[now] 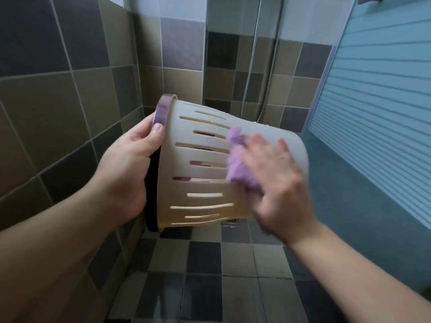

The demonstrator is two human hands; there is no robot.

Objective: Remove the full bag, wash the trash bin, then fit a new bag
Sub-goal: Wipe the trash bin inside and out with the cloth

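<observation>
Cream slotted trash bin [205, 171] held sideways: left hand [130, 169] grips its purple rim; right hand [277, 180] presses purple cloth [240, 164] flat-fingered. Risk: one-handed rim grip slips under rubbing.

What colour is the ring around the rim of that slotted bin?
Purple: the ring circles the rim of the cream bin, seen clearly in the head view.

You are looking at a trash bin [205, 169] of smooth, matt cream plastic with slotted walls, and its rim ring [163, 110] is glossier purple plastic. Against the bin's side lies a fuzzy, soft purple cloth [238, 159]. Behind the bin, the wall tiles [58, 108] look matt and stone-like, the shower hose [250, 73] shiny metal, and below it the floor tiles [205, 259] carry a wet sheen.
</observation>
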